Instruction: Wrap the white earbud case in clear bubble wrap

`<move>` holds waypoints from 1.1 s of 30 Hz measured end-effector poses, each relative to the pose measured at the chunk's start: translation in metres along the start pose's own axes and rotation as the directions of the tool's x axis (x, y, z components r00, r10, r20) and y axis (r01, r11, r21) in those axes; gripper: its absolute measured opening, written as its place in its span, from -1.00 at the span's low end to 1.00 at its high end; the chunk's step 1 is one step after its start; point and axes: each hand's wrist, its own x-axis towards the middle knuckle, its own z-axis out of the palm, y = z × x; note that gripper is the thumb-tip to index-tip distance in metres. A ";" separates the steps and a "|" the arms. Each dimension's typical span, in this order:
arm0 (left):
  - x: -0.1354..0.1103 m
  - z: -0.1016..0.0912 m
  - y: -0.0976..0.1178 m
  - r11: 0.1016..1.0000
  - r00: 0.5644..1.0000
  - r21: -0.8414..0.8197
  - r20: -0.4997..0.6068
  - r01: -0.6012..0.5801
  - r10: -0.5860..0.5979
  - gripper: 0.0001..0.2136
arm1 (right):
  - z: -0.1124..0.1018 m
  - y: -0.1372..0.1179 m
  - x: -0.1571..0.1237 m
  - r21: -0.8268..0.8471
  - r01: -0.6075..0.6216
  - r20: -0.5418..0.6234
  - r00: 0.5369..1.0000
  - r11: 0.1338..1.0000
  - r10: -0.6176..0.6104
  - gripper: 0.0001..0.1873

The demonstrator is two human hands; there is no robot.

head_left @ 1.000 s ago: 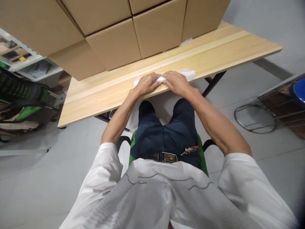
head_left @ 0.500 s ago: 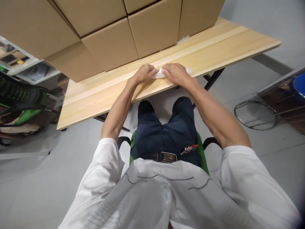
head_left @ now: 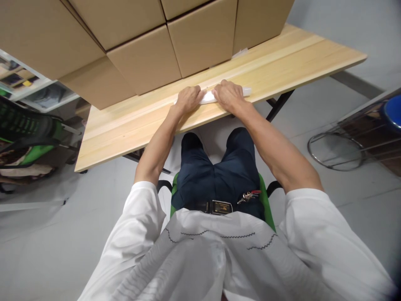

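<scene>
Slid slightly inward from front edge of wooden table (head_left: 125, 125) | now clasping white plastic roll (head_left: 208, 98) near that edge, with left hand (head_left: 189, 99) and right hand (head_left: 228, 95) curled over | could skew or crease under uneven pressure

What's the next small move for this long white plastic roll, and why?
Perhaps nudge the long white plastic roll slightly forward: your left hand and right hand curl over it, and pale wooden tabletop separates it from the brown cardboard boxes.
</scene>
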 end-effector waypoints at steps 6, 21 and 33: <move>-0.021 -0.004 -0.022 0.998 0.997 0.054 -0.074 0.030 -0.026 -0.53 | -0.002 0.005 -0.011 0.048 0.036 -0.045 0.998 0.998 -0.034 -0.14; -0.083 -0.068 -0.003 0.979 0.954 0.016 -0.228 0.204 -0.195 -0.41 | 0.002 0.005 -0.024 -0.119 -0.001 0.003 1.000 0.993 0.001 -0.08; -0.034 0.015 0.043 0.987 0.994 0.160 0.107 -0.014 -0.003 -0.23 | -0.013 -0.004 -0.034 -0.266 0.068 0.071 0.996 0.961 -0.051 -0.40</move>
